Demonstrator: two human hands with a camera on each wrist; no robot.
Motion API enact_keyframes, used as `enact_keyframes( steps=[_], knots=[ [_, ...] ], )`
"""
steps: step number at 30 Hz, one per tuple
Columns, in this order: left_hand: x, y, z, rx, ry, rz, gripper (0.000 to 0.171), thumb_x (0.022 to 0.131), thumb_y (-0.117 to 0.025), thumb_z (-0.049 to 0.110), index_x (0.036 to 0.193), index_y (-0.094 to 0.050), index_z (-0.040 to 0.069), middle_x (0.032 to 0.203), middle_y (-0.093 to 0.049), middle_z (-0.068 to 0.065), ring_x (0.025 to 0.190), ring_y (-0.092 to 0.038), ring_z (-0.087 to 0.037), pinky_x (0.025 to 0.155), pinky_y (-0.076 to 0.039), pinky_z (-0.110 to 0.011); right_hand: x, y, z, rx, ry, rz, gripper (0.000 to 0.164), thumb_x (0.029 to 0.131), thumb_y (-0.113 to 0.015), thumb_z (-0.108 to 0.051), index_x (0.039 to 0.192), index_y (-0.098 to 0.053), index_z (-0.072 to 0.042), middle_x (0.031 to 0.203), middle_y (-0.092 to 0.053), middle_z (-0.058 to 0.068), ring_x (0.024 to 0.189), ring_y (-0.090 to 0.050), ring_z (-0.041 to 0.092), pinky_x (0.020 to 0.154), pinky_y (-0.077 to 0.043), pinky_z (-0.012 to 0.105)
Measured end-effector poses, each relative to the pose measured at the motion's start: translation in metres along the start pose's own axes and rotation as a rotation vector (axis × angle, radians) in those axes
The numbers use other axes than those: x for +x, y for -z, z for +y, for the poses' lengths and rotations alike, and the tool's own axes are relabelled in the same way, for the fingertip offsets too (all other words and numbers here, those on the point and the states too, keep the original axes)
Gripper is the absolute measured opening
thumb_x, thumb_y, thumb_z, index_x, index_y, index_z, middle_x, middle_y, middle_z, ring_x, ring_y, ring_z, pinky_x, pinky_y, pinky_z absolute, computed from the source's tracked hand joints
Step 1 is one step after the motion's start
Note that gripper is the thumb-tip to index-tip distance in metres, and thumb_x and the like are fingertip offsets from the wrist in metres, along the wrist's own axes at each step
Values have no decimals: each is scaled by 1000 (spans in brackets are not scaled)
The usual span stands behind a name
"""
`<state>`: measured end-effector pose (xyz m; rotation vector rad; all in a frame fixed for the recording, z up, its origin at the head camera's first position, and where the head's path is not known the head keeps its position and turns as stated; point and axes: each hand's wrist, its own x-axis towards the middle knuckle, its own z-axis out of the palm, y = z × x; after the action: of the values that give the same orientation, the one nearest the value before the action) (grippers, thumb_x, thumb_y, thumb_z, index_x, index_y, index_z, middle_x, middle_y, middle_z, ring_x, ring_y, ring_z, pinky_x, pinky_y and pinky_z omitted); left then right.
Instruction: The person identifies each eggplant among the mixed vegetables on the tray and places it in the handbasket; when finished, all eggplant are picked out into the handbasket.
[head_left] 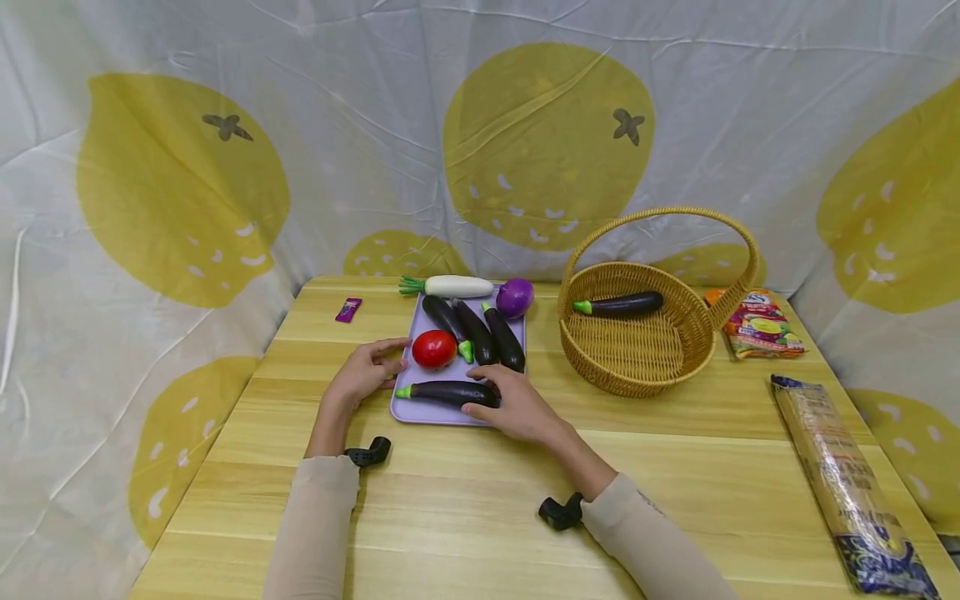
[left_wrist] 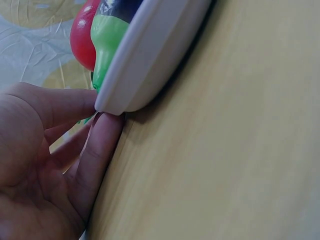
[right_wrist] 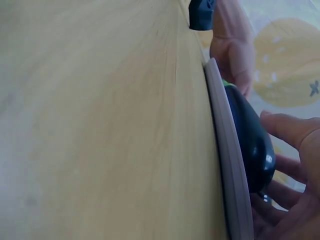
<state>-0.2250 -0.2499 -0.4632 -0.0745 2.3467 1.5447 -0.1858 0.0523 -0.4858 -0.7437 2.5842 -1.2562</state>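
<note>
A lilac tray carries a red tomato and several dark eggplants. The front eggplant lies crosswise along the near side, its green stem end to the left. My right hand holds its thick right end, thumb on the near side and fingers beyond; the right wrist view shows the same eggplant between them. At the tray's left side, my left hand pinches the rim between thumb and fingers. A white radish and a purple onion rest at the tray's far edge.
Right of the tray stands a wicker basket with a tall handle and one eggplant inside. Beyond it lie a colourful snack packet and a long noodle packet. A small purple packet is at the back left.
</note>
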Motion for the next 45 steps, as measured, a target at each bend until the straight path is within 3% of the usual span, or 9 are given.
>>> enact_keyframes(
  steps=[9,17,23,27,30,45],
  knots=[
    [0,-3,-1,-1,-1,-4,48,101,-65,9,148,-57,12,117,-61,-20,92,-64,-21,80,-62,-29,5,-6,-1,-74,-5,-48,53,96,-72,-35,144,-59,-16,144,-61,4,136,-53,22,118,-40,44],
    [-2,-6,3,12,8,0,49,101,-65,9,148,-56,12,114,-62,-18,93,-61,-21,81,-62,-29,3,-4,-3,-64,-12,-48,48,99,-67,-32,143,-59,-14,145,-60,7,140,-51,26,120,-38,47],
    [9,-6,-11,24,14,3,49,101,-64,10,149,-56,14,129,-60,-20,98,-61,-22,82,-62,-30,-3,4,-2,-46,-44,-53,49,101,-66,-33,146,-56,-18,150,-56,4,143,-47,25,122,-36,48],
    [19,-4,-26,29,3,14,50,102,-64,13,150,-55,18,137,-58,-19,100,-60,-22,82,-62,-29,-8,13,-4,-31,-52,-29,50,101,-66,-31,147,-56,-17,152,-54,6,145,-45,27,122,-34,49],
    [21,-3,-32,34,-6,25,49,101,-65,16,149,-56,20,134,-59,-18,98,-60,-22,81,-61,-27,-12,22,-6,-18,-48,-4,48,100,-67,-28,146,-57,-16,150,-56,6,141,-49,27,120,-37,49],
    [22,2,-29,40,-8,34,47,101,-67,20,147,-59,25,136,-59,-17,104,-62,-25,82,-62,-27,-27,82,-15,-27,7,123,46,99,-67,-21,143,-59,-12,145,-59,11,131,-56,30,110,-46,50]
  ],
)
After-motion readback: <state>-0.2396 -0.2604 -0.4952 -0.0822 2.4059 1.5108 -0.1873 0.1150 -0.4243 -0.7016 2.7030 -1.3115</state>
